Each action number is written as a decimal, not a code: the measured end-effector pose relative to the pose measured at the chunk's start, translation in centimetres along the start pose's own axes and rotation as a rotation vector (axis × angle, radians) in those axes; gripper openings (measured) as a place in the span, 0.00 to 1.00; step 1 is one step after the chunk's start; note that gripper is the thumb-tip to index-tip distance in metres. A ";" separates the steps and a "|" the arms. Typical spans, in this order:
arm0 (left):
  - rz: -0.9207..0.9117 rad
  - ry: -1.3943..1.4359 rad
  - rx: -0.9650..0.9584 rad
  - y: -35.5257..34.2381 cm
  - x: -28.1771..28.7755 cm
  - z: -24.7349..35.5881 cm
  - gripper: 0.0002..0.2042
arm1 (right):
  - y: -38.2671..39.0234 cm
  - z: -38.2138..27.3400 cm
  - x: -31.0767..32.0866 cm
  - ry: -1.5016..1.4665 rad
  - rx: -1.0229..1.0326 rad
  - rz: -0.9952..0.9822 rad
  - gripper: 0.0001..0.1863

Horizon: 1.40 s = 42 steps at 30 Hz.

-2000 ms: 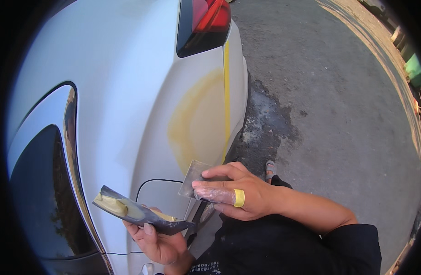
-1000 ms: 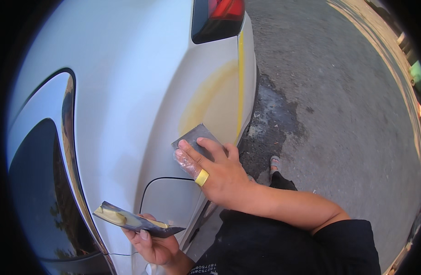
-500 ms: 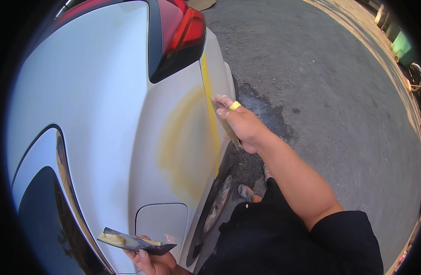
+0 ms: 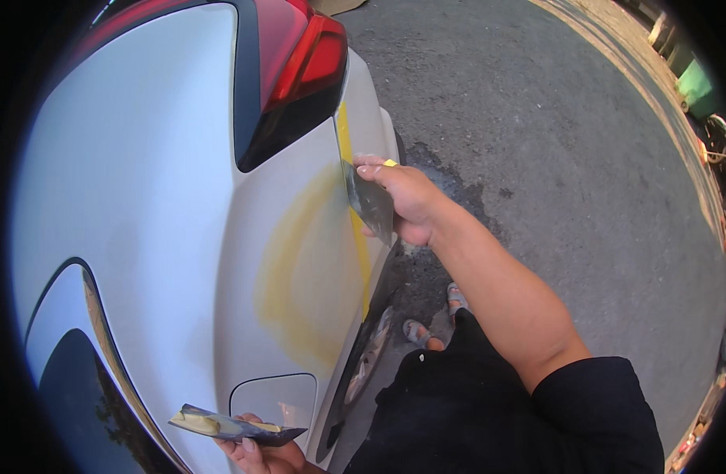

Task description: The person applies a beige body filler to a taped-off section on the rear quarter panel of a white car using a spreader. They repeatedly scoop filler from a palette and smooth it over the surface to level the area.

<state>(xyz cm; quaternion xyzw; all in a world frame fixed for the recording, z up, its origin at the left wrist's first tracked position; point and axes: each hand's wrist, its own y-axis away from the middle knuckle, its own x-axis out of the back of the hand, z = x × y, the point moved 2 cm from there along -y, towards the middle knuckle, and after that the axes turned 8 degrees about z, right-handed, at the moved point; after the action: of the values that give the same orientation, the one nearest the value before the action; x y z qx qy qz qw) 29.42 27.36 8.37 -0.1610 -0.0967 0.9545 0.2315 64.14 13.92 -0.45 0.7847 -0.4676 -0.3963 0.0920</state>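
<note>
My left hand (image 4: pixel 262 457) is closed around a dark flat putty board (image 4: pixel 244 429), with pale yellow putty (image 4: pixel 198 422) smeared on its left end. It hangs over the fuel flap (image 4: pixel 288 395) of a white car. My right hand (image 4: pixel 410 201) grips a dark flat spreader (image 4: pixel 371 204), its blade at the strip of yellow tape (image 4: pixel 345 130) along the rear panel's edge. Whether the blade touches the panel I cannot tell. On the white panel (image 4: pixel 244 213) a yellowish ring (image 4: pixel 276 276) surrounds a greyish patch.
The red tail light (image 4: pixel 319 67) sits above the taped edge, and a rear wheel (image 4: pixel 369 359) shows below. Dark window glass (image 4: pixel 78 395) is at the lower left. Grey asphalt (image 4: pixel 552 174) with a damp patch lies to the right; a green bin (image 4: pixel 694 83) stands far off.
My right hand has turned the spreader so its flat face shows and moved it slightly left against the tape. My left hand and the board stay almost in place; the view has shifted slightly.
</note>
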 end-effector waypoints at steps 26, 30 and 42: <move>-0.068 0.136 0.096 -2.4 1.3 -2.1 0.28 | 3.1 -0.2 -5.3 0.293 0.121 0.036 0.26; -0.129 0.173 0.113 -2.5 2.1 -2.2 0.28 | 4.6 1.2 -7.2 0.467 0.329 0.023 0.28; -0.153 0.161 0.107 -1.8 3.3 -1.8 0.27 | 9.6 6.5 -10.8 0.915 0.812 0.077 0.27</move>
<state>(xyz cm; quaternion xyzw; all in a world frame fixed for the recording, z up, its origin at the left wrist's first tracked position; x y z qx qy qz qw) 28.00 30.65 6.33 -0.2166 -0.0387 0.9218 0.3191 50.52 18.83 5.92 0.8302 -0.5224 0.1943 -0.0088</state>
